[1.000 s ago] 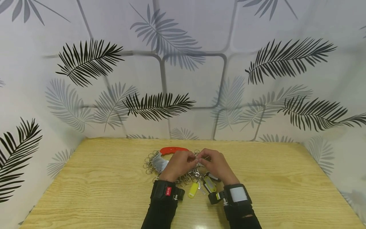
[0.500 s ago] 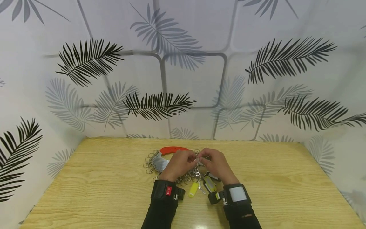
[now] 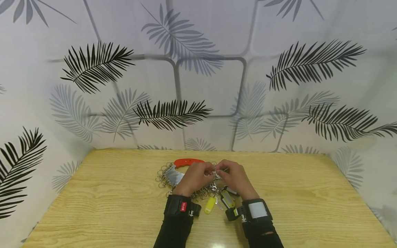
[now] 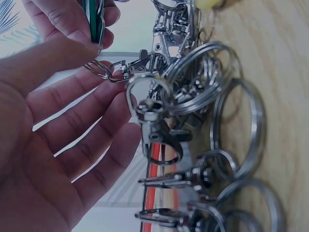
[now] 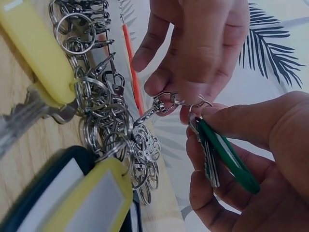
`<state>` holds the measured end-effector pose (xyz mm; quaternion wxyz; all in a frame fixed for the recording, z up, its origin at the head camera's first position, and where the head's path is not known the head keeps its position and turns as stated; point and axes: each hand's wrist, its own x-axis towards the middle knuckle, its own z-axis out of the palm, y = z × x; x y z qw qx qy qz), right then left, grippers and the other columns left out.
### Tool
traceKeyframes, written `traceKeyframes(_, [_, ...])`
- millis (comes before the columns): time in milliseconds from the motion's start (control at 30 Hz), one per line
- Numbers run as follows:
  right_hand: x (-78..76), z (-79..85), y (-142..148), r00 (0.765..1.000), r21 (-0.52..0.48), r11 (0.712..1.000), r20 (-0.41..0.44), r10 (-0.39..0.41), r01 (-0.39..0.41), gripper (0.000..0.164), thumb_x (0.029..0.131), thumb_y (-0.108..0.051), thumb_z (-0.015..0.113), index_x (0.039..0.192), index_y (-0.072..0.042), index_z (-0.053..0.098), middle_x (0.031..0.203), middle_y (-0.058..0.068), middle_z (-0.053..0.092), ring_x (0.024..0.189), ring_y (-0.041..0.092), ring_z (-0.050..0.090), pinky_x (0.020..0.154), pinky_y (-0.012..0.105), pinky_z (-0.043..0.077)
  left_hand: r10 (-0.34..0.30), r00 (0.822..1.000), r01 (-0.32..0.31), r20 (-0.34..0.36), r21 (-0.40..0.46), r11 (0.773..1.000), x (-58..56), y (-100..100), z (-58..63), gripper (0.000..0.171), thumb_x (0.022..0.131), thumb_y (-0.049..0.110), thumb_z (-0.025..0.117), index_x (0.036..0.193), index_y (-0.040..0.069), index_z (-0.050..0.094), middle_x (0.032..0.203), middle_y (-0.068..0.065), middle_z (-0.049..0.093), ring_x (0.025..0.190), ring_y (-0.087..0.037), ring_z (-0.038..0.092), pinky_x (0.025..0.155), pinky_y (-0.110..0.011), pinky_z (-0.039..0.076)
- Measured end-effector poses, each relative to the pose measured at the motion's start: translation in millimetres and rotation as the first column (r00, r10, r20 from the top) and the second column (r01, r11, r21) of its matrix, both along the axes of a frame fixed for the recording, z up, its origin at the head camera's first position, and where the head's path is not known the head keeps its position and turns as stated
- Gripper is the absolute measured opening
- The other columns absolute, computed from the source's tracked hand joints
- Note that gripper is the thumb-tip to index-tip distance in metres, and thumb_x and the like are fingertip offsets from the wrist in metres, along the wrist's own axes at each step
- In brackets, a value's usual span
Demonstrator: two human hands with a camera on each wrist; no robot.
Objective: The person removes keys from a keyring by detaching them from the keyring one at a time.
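My left hand (image 3: 195,177) pinches a split key ring (image 4: 99,70) between thumb and fingertips, the other fingers spread. This ring is linked to a swivel snap hook (image 5: 155,106) on the metal holder (image 3: 174,177). Close beside it, my right hand (image 3: 235,177) pinches a green key tag (image 5: 231,159) near its top, where the tag's small ring meets the split ring. A silver key (image 5: 211,164) hangs alongside the tag. Whether the small ring is threaded on the split ring cannot be told. The holder has a red handle (image 3: 187,162), partly behind my left hand.
Many snap hooks with rings (image 4: 212,96) hang around the holder's edge. Yellow tags (image 3: 210,205) and dark tags (image 5: 58,188) lie below on the wooden table (image 3: 108,206), with a key (image 3: 219,204) beside one. A leaf-patterned backdrop (image 3: 211,131) rises behind.
Both hands stay at the same spot with only slight finger shifts. The right hand has moved up a very little; the holder and the tags lie as before.
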<state>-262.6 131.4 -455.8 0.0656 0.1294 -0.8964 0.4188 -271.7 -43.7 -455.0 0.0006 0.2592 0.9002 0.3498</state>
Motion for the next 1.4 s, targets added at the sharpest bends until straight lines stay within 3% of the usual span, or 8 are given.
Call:
traceKeyframes(433, [1.7, 3.6, 0.5, 0.999, 0.017, 0.999, 0.002, 0.038, -0.038, 0.008, 0.088, -0.008, 0.070, 0.090, -0.016, 0.070, 0.096, -0.002, 0.070, 0.088, 0.019, 0.067, 0.078, 0.040, 0.052, 0.032, 0.999, -0.032, 0.014, -0.002, 0.999, 1.2, 0.0, 2.6, 0.019, 0.094, 0.021, 0.064, 0.108, 0.010, 0.072, 0.095, -0.002, 0.069, 0.087, -0.016, 0.065, 0.076, -0.032, 0.052])
traceKeyframes(1400, [1.6, 1.5, -1.4, 1.000, -0.007, 1.000, -0.007, 0.017, -0.017, 0.007, 0.087, -0.007, 0.070, 0.091, -0.012, 0.071, 0.093, -0.001, 0.071, 0.097, 0.026, 0.067, 0.085, 0.046, 0.051, 0.015, 0.998, -0.016, 0.054, 0.017, 1.000, -0.1, 0.4, 3.7, 0.021, 0.090, 0.008, 0.065, 0.110, 0.007, 0.071, 0.094, -0.003, 0.069, 0.084, -0.015, 0.065, 0.072, -0.027, 0.052])
